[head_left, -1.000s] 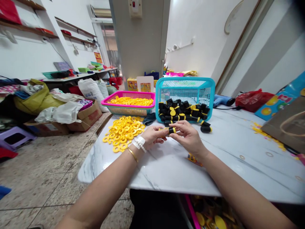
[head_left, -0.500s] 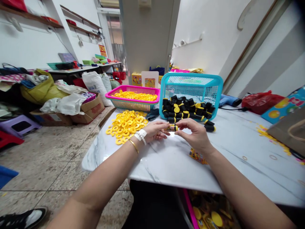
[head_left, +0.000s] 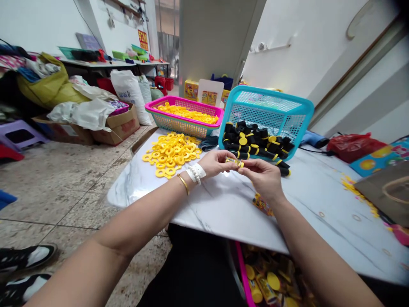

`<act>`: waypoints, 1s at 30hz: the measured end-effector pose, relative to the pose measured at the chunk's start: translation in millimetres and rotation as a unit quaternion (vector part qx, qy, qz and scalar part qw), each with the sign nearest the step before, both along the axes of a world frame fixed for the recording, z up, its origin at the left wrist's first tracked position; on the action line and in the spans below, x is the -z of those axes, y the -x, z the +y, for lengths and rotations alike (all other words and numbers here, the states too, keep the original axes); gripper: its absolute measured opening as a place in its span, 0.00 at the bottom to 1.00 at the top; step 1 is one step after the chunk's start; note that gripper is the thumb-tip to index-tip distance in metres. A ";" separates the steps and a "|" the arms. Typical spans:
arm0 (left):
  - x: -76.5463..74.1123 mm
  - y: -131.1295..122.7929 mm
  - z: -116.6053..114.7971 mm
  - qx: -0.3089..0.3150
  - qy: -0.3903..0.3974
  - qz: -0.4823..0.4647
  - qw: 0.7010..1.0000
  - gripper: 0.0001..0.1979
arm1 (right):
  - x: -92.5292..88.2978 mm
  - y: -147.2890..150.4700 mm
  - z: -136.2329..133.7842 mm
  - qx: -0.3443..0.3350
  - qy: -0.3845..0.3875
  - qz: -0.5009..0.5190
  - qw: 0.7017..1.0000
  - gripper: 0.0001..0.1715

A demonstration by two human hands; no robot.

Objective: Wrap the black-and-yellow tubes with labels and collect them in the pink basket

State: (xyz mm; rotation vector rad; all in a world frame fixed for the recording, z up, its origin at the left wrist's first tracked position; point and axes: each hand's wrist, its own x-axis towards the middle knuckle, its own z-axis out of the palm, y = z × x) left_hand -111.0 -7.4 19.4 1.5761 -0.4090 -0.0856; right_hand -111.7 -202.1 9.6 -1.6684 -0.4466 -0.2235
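My left hand (head_left: 219,163) and my right hand (head_left: 262,177) meet above the marble table (head_left: 223,209), both pinching one small black piece with a yellow ring (head_left: 235,162). Just left of my left hand lies a loose pile of yellow rings (head_left: 171,153). Behind my hands a blue basket (head_left: 271,111) lies tipped on its side, with several black and yellow pieces (head_left: 255,143) spilling out of it. A pink basket (head_left: 185,114) filled with yellow rings stands at the back left.
A red plastic bag (head_left: 351,145), a colourful box (head_left: 381,157) and a brown paper bag (head_left: 383,192) lie at the right. A pink bin of yellow and black parts (head_left: 268,277) sits under the table. Boxes, sacks and stools crowd the floor at left. Someone's shoes (head_left: 22,260) show at bottom left.
The camera has tilted down and shifted right. My hands stay together on the small piece, turning it a little between the fingers. Shoes have come into view at bottom left.
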 end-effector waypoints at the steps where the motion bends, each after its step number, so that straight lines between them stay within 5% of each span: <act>1: -0.7 -0.1 0.9 0.002 -0.007 -0.013 1.000 0.18 | -0.3 -0.2 0.5 -0.011 -0.007 0.021 1.000 0.17; 9: 2.8 -2.3 2.0 0.028 0.024 0.099 0.994 0.25 | 3.6 -0.4 3.6 0.013 -0.001 -0.042 0.999 0.19; 16: -0.6 -1.7 2.3 0.015 0.024 0.014 0.999 0.25 | 2.4 -2.4 9.9 -0.053 -0.082 0.144 0.985 0.18; 23: 1.6 -1.3 4.2 0.000 0.036 0.103 0.994 0.27 | 5.1 -2.0 6.5 -0.006 0.000 -0.055 0.998 0.17; 30: 1.1 -2.7 5.2 -0.022 -0.039 -0.048 0.998 0.18 | 6.5 -2.1 15.3 -0.058 -0.129 0.189 0.972 0.20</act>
